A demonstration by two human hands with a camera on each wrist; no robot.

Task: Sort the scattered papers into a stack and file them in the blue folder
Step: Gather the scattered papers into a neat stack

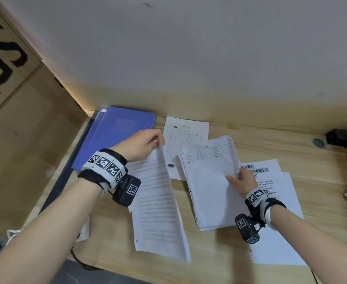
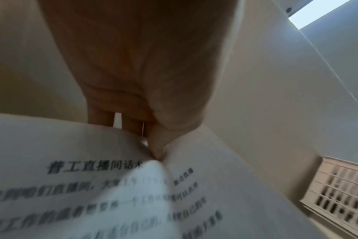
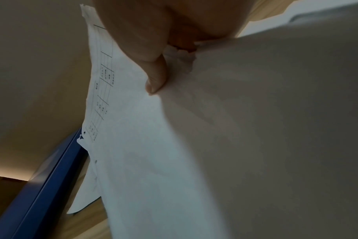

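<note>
right hand [image 3: 153, 32] pinches table sheet [image 3: 153, 145] | thumb on top | blue folder [image 3: 41, 194] lower left

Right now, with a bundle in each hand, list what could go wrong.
1. The left hand pinches only the top corner of its text sheets, which hang bent; they may crease or slip.
2. The right hand grips its table sheets by one edge; they could fan out.
</note>
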